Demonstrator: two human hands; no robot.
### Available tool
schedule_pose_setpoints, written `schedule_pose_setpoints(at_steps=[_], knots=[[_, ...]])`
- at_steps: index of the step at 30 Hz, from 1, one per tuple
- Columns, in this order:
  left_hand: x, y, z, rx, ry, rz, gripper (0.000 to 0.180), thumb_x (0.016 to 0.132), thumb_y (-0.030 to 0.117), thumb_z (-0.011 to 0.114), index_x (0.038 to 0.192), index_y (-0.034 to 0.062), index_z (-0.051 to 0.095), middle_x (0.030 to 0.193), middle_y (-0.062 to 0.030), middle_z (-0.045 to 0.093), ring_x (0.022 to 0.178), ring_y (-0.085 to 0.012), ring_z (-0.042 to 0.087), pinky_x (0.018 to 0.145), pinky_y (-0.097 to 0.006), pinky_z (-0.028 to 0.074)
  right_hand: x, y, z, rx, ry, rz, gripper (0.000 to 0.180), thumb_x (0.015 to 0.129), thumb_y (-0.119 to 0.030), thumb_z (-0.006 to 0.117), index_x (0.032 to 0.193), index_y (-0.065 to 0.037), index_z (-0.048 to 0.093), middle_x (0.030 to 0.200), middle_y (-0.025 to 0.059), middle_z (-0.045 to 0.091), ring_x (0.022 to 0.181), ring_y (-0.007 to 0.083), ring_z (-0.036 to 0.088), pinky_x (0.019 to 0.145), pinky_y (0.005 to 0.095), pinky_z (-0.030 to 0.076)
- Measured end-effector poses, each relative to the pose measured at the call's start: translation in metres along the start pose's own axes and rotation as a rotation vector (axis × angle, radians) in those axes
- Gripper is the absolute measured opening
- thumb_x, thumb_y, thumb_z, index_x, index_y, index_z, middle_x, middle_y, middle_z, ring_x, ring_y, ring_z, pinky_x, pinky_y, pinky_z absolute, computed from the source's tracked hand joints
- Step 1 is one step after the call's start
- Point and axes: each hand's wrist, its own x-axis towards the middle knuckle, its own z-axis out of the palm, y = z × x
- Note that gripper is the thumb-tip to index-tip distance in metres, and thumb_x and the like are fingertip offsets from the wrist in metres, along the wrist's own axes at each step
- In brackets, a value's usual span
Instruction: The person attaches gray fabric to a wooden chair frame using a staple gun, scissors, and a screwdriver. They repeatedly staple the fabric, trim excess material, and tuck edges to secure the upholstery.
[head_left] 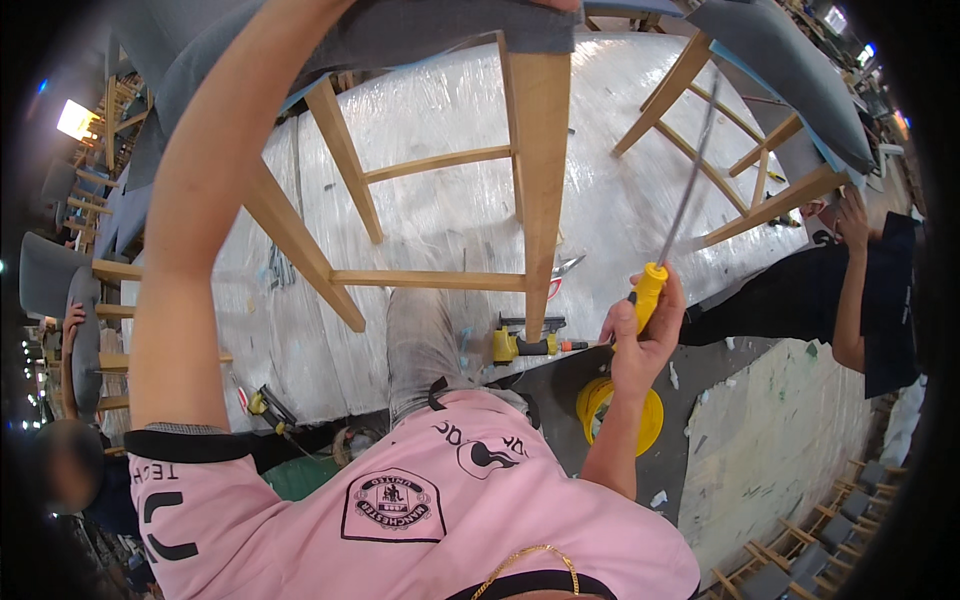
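In my right hand [645,325] is a long-shafted screwdriver [651,283] with a yellow handle. My fingers wrap the handle, and the thin metal shaft points up and slightly right, clear of the chair. A grey upholstered chair [440,32] stands before me, its pale wooden legs and crossbars facing me. My left arm reaches up past the chair's left side. At the top edge, only a bit of my left hand [555,4] shows on the grey upholstery; its fingers are mostly cut off, so their grip is hidden.
Plastic film covers the worktable [420,220]. A yellow-black staple gun [518,345] lies at its near edge, another yellow tool [266,406] to the left. Below stands a yellow bucket [648,425]. Another grey chair [800,75] is at right, beside a co-worker [850,290]; another person is far left.
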Motion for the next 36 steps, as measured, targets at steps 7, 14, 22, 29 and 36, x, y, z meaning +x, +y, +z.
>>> schedule_pose_setpoints(at_steps=[7,14,22,29,36], knots=[[0.010,-0.010,0.008,0.082,-0.029,0.172,0.086,0.084,0.057,0.075,0.146,0.0039,0.050,0.139,-0.0234,0.059,0.130,-0.0356,0.057,0.111,-0.041,0.044,0.006,-0.002,0.004,0.109,-0.041,-0.072,0.050,0.100,-0.016,0.071,0.144,-0.003,0.051,0.115,0.0155,0.070,0.060,0.0056,0.055,0.050,0.0187,0.042],[0.008,-0.005,0.005,0.065,-0.056,0.190,0.088,0.079,0.048,0.080,0.147,0.0037,0.048,0.138,-0.0236,0.058,0.130,-0.0351,0.056,0.113,-0.042,0.042,0.003,-0.004,0.009,-0.109,-0.068,-0.012,0.031,0.098,-0.007,0.070,0.128,0.001,0.067,0.111,0.0127,0.073,0.080,0.0104,0.065,0.069,0.0228,0.050],[0.005,0.003,0.006,0.038,-0.040,0.180,0.076,0.081,0.048,0.078,0.139,0.0046,0.057,0.134,-0.0212,0.061,0.127,-0.0334,0.057,0.110,-0.041,0.044,0.006,-0.015,0.021,-0.288,0.007,-0.190,0.033,0.092,0.001,0.074,0.125,0.000,0.072,0.112,0.0149,0.072,0.099,0.0188,0.069,0.087,0.0294,0.054],[0.036,-0.023,0.000,-0.437,-0.162,0.078,0.052,0.093,0.053,0.069,0.120,0.0082,0.071,0.115,-0.0070,0.070,0.113,-0.0173,0.060,0.097,-0.033,0.044,-0.001,-0.046,0.023,-0.413,0.026,-0.244,0.039,0.087,0.002,0.079,0.125,-0.005,0.074,0.105,0.0129,0.071,0.091,0.0177,0.069,0.080,0.0273,0.054],[0.029,-0.011,0.009,-0.411,-0.119,0.069,0.048,0.093,0.051,0.071,0.115,0.0088,0.072,0.111,-0.0058,0.070,0.110,-0.0167,0.061,0.098,-0.032,0.043,0.000,-0.043,0.032,-0.465,0.095,-0.324,0.039,0.085,0.004,0.079,0.123,-0.006,0.075,0.100,0.0105,0.069,0.090,0.0149,0.066,0.079,0.0258,0.053]])
